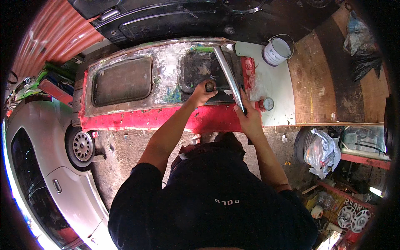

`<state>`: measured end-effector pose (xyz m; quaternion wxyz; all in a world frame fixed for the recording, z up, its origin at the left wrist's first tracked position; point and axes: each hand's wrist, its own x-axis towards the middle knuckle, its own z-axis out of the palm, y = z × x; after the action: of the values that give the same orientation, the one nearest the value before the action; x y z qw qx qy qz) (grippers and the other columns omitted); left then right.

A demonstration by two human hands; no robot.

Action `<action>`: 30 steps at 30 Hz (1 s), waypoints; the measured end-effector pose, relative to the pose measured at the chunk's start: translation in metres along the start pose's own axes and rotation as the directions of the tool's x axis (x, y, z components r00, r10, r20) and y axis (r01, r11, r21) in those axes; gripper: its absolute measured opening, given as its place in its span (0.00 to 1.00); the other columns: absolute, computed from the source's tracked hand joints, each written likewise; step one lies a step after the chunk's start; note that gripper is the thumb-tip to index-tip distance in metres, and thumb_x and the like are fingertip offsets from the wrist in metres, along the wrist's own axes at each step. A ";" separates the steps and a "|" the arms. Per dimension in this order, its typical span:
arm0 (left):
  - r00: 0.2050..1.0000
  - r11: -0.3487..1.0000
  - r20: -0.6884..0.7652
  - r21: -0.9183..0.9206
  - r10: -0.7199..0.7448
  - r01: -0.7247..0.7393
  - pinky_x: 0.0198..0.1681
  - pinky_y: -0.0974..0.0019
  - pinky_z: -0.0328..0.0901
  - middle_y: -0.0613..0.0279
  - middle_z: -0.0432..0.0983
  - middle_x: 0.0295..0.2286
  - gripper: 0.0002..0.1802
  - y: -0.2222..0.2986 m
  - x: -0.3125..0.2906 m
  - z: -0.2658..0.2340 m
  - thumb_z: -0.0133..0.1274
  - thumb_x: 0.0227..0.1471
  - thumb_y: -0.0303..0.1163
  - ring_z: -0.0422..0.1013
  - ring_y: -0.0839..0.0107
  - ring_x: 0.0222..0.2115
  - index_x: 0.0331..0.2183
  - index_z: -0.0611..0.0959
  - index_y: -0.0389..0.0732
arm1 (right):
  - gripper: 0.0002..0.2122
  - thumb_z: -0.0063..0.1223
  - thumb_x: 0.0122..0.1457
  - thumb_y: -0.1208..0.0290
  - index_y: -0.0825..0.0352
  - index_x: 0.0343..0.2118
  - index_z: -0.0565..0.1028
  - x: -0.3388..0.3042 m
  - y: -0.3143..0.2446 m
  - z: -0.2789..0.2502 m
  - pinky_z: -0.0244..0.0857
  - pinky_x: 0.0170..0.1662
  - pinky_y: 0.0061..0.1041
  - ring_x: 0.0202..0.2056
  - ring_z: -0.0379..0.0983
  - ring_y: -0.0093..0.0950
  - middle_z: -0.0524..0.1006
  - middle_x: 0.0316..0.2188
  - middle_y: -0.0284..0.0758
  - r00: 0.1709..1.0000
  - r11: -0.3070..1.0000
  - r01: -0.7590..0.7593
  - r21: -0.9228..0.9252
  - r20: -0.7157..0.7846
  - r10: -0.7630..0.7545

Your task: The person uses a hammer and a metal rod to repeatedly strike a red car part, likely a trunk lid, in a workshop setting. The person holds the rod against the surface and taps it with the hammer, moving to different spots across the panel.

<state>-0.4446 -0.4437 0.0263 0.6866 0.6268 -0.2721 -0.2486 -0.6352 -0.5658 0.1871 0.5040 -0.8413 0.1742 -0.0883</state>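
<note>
My left hand [201, 95] is closed around a dark, round-ended handle [209, 86]; the rest of that tool is hidden, so its kind does not show. In my right hand [250, 120] is the near end of a long silver metal tube [228, 71], which slants up and to the left. The fingers wrap round it, and a dark end shows below the palm. Under both hands lies a worn metal panel [166, 68] with patchy white, green and blue paint and two recessed, rounded dark areas. A red cloth [154, 118] runs along its near edge.
A small round tin [266, 104] stands right of my right hand, and a white paint bucket [277, 51] behind it. Beyond the panel is a black car door [175, 18]. A silver car [56, 166] is at the left; a plastic bag [323, 152] lies at the right.
</note>
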 end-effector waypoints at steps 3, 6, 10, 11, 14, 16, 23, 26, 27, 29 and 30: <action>0.998 0.993 0.010 0.100 0.062 -0.063 0.33 0.70 0.61 0.70 0.69 0.27 0.13 0.002 -0.004 0.000 0.64 0.44 0.24 0.63 0.79 0.29 0.31 0.75 0.41 | 0.28 0.51 0.61 0.66 0.60 0.64 0.58 -0.001 0.017 0.000 0.65 0.52 0.30 0.52 0.72 0.39 0.71 0.54 0.47 0.987 0.980 0.146 -0.133 -0.044 -0.153; 1.000 0.993 0.012 0.110 0.028 -0.029 0.33 0.70 0.62 0.70 0.69 0.27 0.13 -0.001 -0.007 -0.004 0.64 0.44 0.25 0.63 0.79 0.29 0.31 0.75 0.41 | 0.27 0.52 0.60 0.71 0.67 0.63 0.60 -0.003 0.003 -0.001 0.56 0.60 0.27 0.60 0.62 0.32 0.65 0.60 0.46 0.996 0.991 -0.080 -0.104 0.035 0.084; 1.000 0.992 0.015 0.120 -0.023 0.021 0.33 0.70 0.62 0.70 0.69 0.26 0.13 -0.005 -0.008 -0.004 0.64 0.44 0.25 0.64 0.79 0.29 0.31 0.75 0.41 | 0.28 0.53 0.60 0.71 0.66 0.63 0.59 -0.003 0.012 0.001 0.56 0.60 0.27 0.61 0.62 0.32 0.64 0.60 0.45 0.997 0.997 -0.065 -0.043 0.043 0.067; 1.000 0.993 0.010 0.119 -0.020 0.019 0.33 0.70 0.62 0.70 0.69 0.26 0.13 -0.006 -0.008 -0.004 0.64 0.44 0.25 0.64 0.79 0.29 0.31 0.75 0.41 | 0.28 0.52 0.60 0.71 0.66 0.63 0.59 -0.003 0.010 0.001 0.56 0.60 0.27 0.61 0.62 0.32 0.64 0.60 0.45 0.996 0.997 -0.075 -0.037 0.051 0.077; 0.999 0.996 -0.014 0.075 -0.042 0.043 0.32 0.70 0.62 0.70 0.69 0.26 0.14 -0.010 -0.007 -0.004 0.64 0.44 0.25 0.64 0.79 0.28 0.31 0.75 0.40 | 0.28 0.52 0.61 0.71 0.66 0.63 0.59 -0.001 0.009 0.002 0.56 0.60 0.27 0.61 0.62 0.32 0.64 0.61 0.44 0.996 0.997 -0.069 -0.035 0.054 0.071; 0.994 0.995 -0.040 -0.013 -0.102 0.102 0.32 0.70 0.62 0.71 0.69 0.26 0.14 -0.013 -0.006 -0.003 0.64 0.43 0.25 0.64 0.79 0.28 0.31 0.75 0.40 | 0.28 0.52 0.61 0.69 0.64 0.63 0.58 0.000 0.011 0.004 0.59 0.57 0.29 0.57 0.65 0.36 0.67 0.58 0.45 1.000 0.998 -0.014 -0.068 0.021 0.015; 0.974 0.963 -0.018 0.146 -0.227 0.227 0.38 0.67 0.67 0.63 0.76 0.31 0.26 -0.006 0.003 0.001 0.66 0.36 0.24 0.70 0.73 0.32 0.42 0.77 0.36 | 0.28 0.51 0.61 0.69 0.64 0.63 0.58 -0.001 0.035 0.009 0.62 0.55 0.30 0.55 0.68 0.36 0.69 0.54 0.49 0.977 0.980 -0.063 -0.189 0.191 0.100; 0.980 0.978 -0.010 0.061 -0.201 0.201 0.38 0.67 0.67 0.63 0.76 0.31 0.25 -0.063 -0.007 -0.015 0.66 0.36 0.24 0.70 0.73 0.31 0.41 0.78 0.36 | 0.27 0.52 0.61 0.69 0.65 0.63 0.59 0.007 0.031 0.012 0.62 0.56 0.29 0.56 0.68 0.35 0.70 0.55 0.48 0.975 0.977 -0.028 -0.211 0.209 0.073; 0.976 0.975 -0.041 0.064 -0.212 0.215 0.36 0.68 0.67 0.66 0.74 0.28 0.21 -0.066 -0.009 -0.015 0.65 0.38 0.23 0.68 0.75 0.29 0.38 0.78 0.37 | 0.28 0.51 0.61 0.68 0.62 0.63 0.58 0.004 0.026 0.010 0.62 0.55 0.31 0.55 0.69 0.39 0.70 0.54 0.49 0.988 0.991 -0.032 -0.132 0.146 0.051; 0.979 0.981 -0.060 -0.028 -0.196 0.194 0.33 0.69 0.65 0.68 0.73 0.27 0.18 -0.049 -0.009 -0.006 0.64 0.39 0.20 0.68 0.77 0.29 0.34 0.76 0.40 | 0.28 0.52 0.61 0.66 0.62 0.64 0.59 0.003 0.025 0.004 0.60 0.57 0.30 0.58 0.66 0.39 0.68 0.56 0.49 0.995 0.994 0.099 -0.049 -0.007 -0.100; 0.980 0.980 -0.069 -0.071 -0.188 0.184 0.32 0.70 0.65 0.69 0.72 0.26 0.17 -0.037 -0.008 -0.002 0.64 0.40 0.18 0.67 0.78 0.28 0.32 0.75 0.41 | 0.28 0.52 0.61 0.66 0.63 0.63 0.59 0.002 0.026 -0.001 0.59 0.58 0.30 0.58 0.65 0.39 0.68 0.56 0.49 1.000 0.999 -0.001 -0.039 -0.003 0.001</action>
<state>-0.4494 -0.4398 -0.0107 0.6900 0.6359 -0.1778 -0.2964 -0.6392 -0.5782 0.1643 0.4872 -0.8509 0.1770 -0.0859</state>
